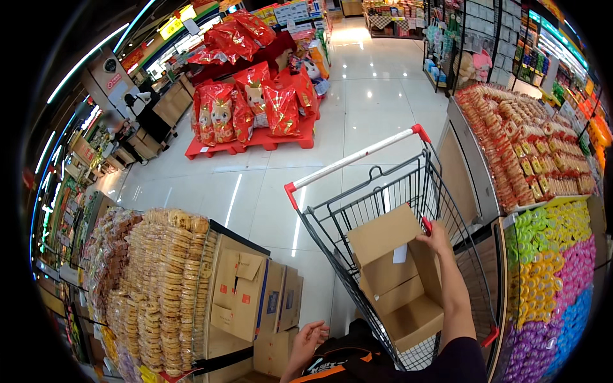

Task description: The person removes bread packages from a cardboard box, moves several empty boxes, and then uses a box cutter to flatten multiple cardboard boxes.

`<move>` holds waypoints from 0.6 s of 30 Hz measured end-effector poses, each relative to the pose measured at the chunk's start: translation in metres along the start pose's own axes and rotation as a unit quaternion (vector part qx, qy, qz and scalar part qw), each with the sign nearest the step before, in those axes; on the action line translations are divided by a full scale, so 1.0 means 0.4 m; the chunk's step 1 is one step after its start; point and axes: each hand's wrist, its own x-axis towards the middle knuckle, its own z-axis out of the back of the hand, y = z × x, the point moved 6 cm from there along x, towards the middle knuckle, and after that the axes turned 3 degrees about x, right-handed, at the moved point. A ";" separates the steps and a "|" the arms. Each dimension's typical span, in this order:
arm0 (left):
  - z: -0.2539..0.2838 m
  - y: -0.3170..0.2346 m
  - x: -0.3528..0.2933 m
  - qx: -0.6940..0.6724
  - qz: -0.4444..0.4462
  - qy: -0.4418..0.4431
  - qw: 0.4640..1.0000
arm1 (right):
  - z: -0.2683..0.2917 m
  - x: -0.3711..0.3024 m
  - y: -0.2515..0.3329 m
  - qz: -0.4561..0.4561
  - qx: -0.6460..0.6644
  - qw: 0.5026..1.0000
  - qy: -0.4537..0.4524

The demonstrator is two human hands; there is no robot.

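Observation:
An open brown cardboard box (415,319) rests tilted in a metal shopping cart (354,207), one broad flap raised. A white paper piece (400,254) shows on its inner side. My right hand (435,239) is at the box's far right edge, its fingers closed around a small red object (426,225); most of that object is hidden by the fingers, so its kind is unclear. Low in the middle, my left hand (310,338) hangs beside the cart with loosely bent fingers and nothing in it.
Packed round biscuits (169,274) are piled at left, with cardboard cartons (239,293) beside them. Right of the cart stand bagged snacks (523,147) and bright wrapped sweets (552,281). Large red bags (281,108) sit on a red pallet (255,143) ahead. People (121,131) stand far left.

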 end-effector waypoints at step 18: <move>-0.115 -0.020 -0.019 0.077 -0.044 0.152 0.984 | 0.369 -0.244 0.244 0.084 -0.106 0.976 -0.171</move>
